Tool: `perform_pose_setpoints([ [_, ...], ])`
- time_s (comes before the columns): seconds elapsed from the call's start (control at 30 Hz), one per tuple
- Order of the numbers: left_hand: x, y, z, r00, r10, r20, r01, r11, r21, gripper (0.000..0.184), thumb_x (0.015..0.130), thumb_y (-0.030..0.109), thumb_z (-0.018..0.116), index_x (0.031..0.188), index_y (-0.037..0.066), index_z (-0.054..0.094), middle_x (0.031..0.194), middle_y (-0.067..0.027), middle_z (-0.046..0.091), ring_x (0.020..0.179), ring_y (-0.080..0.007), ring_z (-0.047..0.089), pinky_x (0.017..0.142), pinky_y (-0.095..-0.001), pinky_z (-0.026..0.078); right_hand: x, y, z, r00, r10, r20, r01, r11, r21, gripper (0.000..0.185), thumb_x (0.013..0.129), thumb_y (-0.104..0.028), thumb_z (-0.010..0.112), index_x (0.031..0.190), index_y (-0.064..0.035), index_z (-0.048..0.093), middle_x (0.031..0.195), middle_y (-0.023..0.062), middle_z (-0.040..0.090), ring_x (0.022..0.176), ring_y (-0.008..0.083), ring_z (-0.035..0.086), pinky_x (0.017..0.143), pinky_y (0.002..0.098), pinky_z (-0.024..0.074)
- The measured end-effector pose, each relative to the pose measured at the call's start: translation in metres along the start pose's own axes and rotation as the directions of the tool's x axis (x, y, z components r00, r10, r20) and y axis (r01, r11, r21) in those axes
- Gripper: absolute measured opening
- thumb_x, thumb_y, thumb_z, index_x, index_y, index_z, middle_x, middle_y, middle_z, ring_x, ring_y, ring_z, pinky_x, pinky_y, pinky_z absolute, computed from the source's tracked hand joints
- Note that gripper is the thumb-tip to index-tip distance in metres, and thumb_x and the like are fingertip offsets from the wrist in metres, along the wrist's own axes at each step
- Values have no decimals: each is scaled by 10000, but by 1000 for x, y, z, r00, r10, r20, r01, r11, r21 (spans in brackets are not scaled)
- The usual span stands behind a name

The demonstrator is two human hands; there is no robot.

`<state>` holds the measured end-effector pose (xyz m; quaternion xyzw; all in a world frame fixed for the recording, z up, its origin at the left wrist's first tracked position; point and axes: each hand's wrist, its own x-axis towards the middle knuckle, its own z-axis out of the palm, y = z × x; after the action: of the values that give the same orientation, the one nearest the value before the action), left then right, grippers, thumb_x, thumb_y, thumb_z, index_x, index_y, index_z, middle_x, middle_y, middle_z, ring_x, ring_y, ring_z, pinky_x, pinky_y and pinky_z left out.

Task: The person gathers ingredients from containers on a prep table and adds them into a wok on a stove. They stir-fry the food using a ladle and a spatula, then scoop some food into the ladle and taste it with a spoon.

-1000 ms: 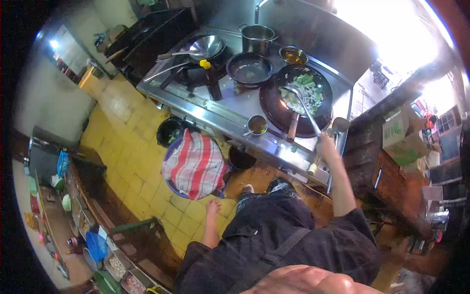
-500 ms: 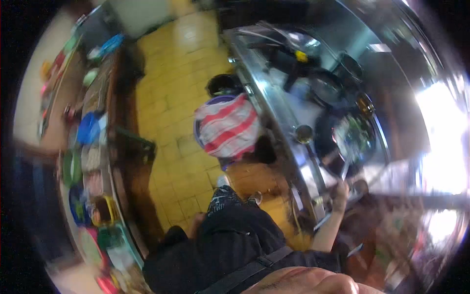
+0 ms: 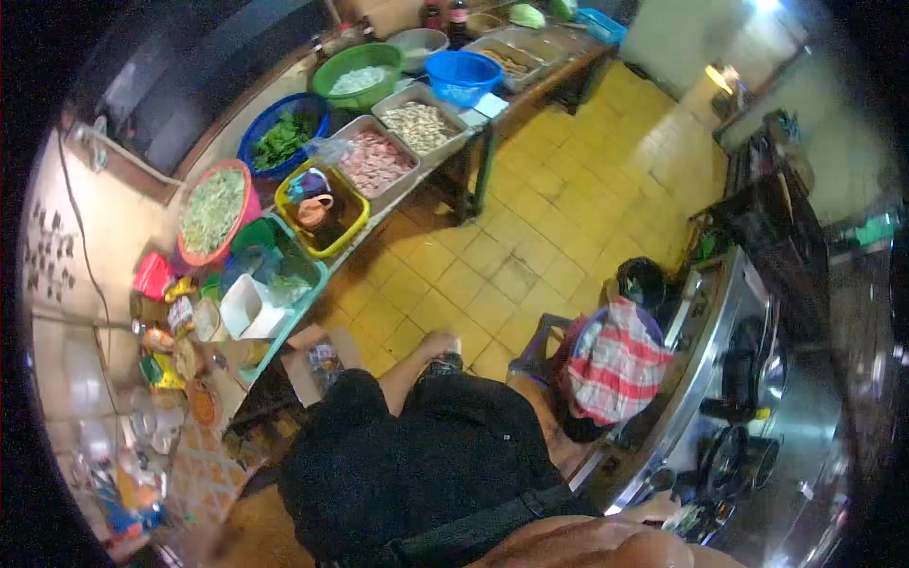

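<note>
Though blurry at the stove (image 3: 703, 364), right hand (image 3: 666, 505) of unclear grip, left hand (image 3: 437, 344) likewise.

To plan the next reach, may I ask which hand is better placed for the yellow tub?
Probably the left hand: it hangs nearer the yellow tub, while the right hand is at the stove.

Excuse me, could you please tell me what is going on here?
A person in black clothes stands beside a stove. Their right hand is over it, near some food; what it holds is too blurred to tell. The left hand hangs low, nothing visible in it. A striped cloth covers a tub by the stove, and a blue bowl of greens sits opposite.
</note>
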<state>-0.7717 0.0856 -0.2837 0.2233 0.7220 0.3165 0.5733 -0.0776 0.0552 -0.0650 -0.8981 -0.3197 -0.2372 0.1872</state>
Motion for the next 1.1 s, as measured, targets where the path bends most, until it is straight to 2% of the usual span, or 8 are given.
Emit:
perform_pose_setpoints([
  [0.2, -14, -32, -126, 937, -157, -313, -22, 866, -499, 175, 872, 197, 546, 977, 90, 637, 726, -37, 612, 644, -172, 594, 522, -308, 480, -24, -327, 114, 803, -581, 131, 494, 773, 399, 300, 847, -318, 596, 956, -44, 653, 946, 161, 652, 885, 342, 611, 767, 414, 478],
  [0.4, -53, -113, -165, 655, -587, -475, -22, 614, -789, 185, 908, 242, 501, 996, 100, 581, 764, -38, 593, 614, -170, 561, 518, -294, 458, -134, -672, 38, 452, -801, 394, 177, 513, 840, 299, 877, -287, 616, 864, 11, 638, 776, 145, 653, 704, 214, 624, 653, 325, 472],
  [0.57, -83, -131, -111, 603, -735, -310, 47, 421, -906, 278, 923, 291, 459, 1097, 97, 555, 905, -69, 606, 747, -207, 579, 616, -340, 472, -269, -921, 8, 130, -991, -24, 82, -14, 997, 191, 871, -157, 642, 883, 34, 636, 739, 89, 644, 701, 119, 588, 627, 269, 454],
  [0.67, -81, -88, -63, 666, -711, -225, 19, 317, -948, 336, 932, 321, 434, 1157, 95, 539, 990, -88, 613, 828, -230, 590, 674, -367, 480, -358, -1047, -55, 104, -874, -474, -83, -483, 872, 202, 805, -65, 654, 994, -25, 595, 909, 178, 630, 826, 358, 604, 712, 391, 477],
  [0.83, 4, -4, -4, 787, -532, -313, -214, 240, -947, 405, 947, 361, 433, 1232, 86, 515, 1035, -112, 630, 861, -241, 609, 723, -382, 492, -485, -1186, -132, -318, -698, -641, 24, -682, 731, 375, 782, -59, 616, 1151, -91, 560, 1023, 196, 613, 889, 395, 597, 729, 456, 491],
  [0.93, 44, 20, -7, 789, -267, -554, 54, 927, -370, 357, 936, 295, 503, 1213, 71, 524, 1022, -117, 637, 818, -226, 621, 685, -366, 509, -539, -1216, -139, -543, -602, -586, 186, -766, 615, 477, 783, -107, 615, 1247, -165, 520, 997, 192, 624, 907, 357, 621, 749, 450, 517],
  [1.0, 59, 53, -5, 753, -480, -450, -167, 522, -836, 316, 902, 217, 577, 1173, 58, 543, 1014, -108, 645, 769, -207, 638, 636, -346, 523, -576, -1233, -134, -869, -354, -346, 235, -910, 341, 378, 804, -145, 572, 1182, -162, 577, 971, 161, 650, 891, 325, 646, 730, 415, 536],
  [1.1, 49, 109, -36, 666, -711, -228, -123, 197, -973, 317, 897, 214, 590, 1162, 46, 545, 1014, -107, 644, 780, -203, 644, 626, -346, 524, -610, -1241, -112, -838, -250, -486, 127, -954, 273, 233, 794, -148, 564, 1013, -108, 636, 959, 167, 650, 832, 334, 652, 689, 419, 542],
])
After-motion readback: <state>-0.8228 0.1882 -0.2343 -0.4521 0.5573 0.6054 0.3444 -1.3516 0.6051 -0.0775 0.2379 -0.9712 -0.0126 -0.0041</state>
